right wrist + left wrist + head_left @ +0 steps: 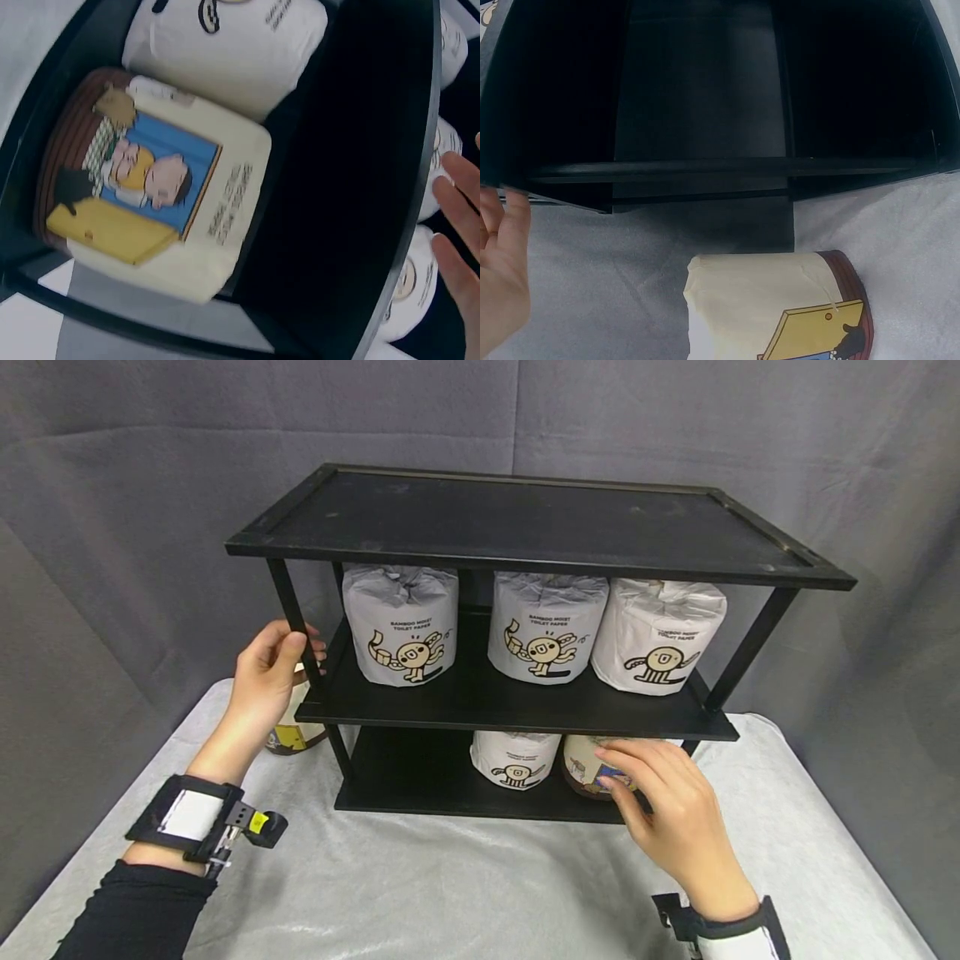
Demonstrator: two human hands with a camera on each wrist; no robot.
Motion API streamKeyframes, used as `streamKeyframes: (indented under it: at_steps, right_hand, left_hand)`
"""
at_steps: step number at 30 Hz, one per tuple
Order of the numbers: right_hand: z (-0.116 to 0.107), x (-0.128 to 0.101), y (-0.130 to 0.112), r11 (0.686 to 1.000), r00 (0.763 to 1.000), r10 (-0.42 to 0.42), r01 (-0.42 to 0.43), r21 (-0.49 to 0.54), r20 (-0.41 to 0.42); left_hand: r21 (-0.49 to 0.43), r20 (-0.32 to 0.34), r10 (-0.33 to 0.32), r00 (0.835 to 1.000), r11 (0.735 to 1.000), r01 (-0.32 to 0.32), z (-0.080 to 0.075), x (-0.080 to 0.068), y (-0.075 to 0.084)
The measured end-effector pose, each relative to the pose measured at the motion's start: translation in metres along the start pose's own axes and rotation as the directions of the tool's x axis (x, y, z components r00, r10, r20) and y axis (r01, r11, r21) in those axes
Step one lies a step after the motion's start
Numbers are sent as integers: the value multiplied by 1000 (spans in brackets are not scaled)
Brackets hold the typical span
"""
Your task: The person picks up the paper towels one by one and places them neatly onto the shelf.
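A black shelf rack (525, 518) stands on the cloth. At its left front post (287, 602), my left hand (262, 664) pinches the upright, thumb in front and fingers behind. My right hand (667, 802) is before the lower tier at the right, fingers extended and holding nothing. Behind its fingertips sits a cream toilet roll with a cartoon print (150, 180), partly hidden by the hand in the head view. Directly left of that roll is a white toilet roll (517, 756). Another cream printed roll (757, 300) lies outside the rack, beyond my left hand.
Three white wrapped toilet rolls stand on the middle tier: one left (405, 627), one centre (547, 627), one right (660, 635). The rack's top panel overhangs them. Pale cloth (450, 885) covers the table, and a grey curtain (600, 418) hangs behind.
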State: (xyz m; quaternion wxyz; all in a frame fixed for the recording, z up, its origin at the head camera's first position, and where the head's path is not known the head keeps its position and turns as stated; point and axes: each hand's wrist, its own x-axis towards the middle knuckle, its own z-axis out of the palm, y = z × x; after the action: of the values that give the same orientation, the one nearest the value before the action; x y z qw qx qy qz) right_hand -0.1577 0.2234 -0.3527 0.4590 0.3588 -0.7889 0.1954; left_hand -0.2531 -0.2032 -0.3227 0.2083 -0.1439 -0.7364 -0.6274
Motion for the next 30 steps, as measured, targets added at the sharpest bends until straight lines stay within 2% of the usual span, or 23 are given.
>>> streamKeyframes:
  at_steps: [9,17,24,30]
  right_hand:
    - [-19,1,11,999,989,32,-36,-24,-141]
    - [-40,-6,26,988,970,135,-148,-52,-200]
    - [-58,-17,42,961,936,230,-261,-87,-268]
    - [-70,-31,56,929,907,312,-354,-111,-282]
  left_hand:
    - [9,-2,-3,1000,1000,3,0,0,0]
    - [35,-13,0,1000,999,1,0,0,0]
    - [34,-17,3,1000,999,-2,1,0,-1]
    - [10,-15,7,1000,1000,-7,1,0,-1]
